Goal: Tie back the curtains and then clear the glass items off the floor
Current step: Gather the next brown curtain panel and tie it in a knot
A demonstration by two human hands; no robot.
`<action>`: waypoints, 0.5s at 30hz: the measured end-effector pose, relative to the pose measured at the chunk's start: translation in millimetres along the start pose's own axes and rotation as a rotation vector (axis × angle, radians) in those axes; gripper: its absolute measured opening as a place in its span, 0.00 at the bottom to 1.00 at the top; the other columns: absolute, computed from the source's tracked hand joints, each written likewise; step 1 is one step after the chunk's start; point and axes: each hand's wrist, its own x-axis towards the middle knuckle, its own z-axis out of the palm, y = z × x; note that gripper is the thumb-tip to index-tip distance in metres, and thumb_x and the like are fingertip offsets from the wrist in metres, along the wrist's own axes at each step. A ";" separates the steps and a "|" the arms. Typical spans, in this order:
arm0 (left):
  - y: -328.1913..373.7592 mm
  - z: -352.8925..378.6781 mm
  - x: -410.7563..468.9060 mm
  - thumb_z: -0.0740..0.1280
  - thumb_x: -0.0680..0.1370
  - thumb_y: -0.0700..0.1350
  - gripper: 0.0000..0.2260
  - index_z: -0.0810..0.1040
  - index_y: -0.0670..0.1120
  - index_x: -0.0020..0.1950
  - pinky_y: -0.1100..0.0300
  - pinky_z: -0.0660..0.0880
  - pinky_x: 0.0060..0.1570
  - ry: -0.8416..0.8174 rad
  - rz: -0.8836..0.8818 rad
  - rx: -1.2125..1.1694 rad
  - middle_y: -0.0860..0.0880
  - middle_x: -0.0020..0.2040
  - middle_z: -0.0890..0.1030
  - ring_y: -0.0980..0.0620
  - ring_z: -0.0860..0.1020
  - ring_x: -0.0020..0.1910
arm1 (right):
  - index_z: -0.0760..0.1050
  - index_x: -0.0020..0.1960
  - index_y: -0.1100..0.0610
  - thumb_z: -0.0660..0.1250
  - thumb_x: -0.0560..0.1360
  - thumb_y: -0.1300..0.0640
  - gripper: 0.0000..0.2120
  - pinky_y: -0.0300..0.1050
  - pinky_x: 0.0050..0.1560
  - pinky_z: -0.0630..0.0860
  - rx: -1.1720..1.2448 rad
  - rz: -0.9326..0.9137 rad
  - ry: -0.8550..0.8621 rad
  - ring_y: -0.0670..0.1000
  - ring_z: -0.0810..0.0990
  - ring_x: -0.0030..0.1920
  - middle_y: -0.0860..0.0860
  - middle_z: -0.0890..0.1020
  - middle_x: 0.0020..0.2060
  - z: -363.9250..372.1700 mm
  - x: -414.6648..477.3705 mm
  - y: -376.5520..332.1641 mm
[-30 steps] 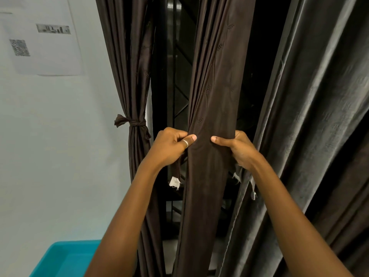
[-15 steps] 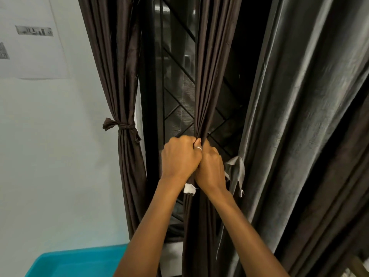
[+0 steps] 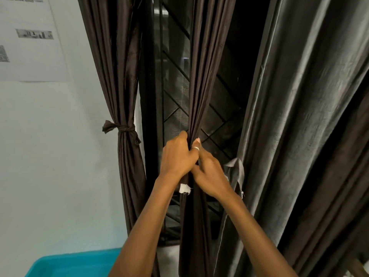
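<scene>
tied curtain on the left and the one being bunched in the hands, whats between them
In the head view, between the tied curtain and the bunched curtain lies only the dark window with its diagonal grille.

We find no legible text. A white paper sheet (image 3: 30,43) fixed to the wall carries one dark printed strip (image 3: 35,34), a line of print along its top edge and part of a square code (image 3: 3,53) at the left margin; all are too blurred to read.
</scene>
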 end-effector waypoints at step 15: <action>-19.7 -27.9 10.3 0.63 0.82 0.52 0.20 0.69 0.50 0.74 0.64 0.72 0.64 -0.437 -0.086 -0.523 0.54 0.67 0.78 0.59 0.76 0.66 | 0.69 0.73 0.50 0.72 0.78 0.62 0.27 0.41 0.52 0.81 0.246 -0.014 -0.287 0.44 0.80 0.62 0.41 0.78 0.64 -78.9 49.1 0.3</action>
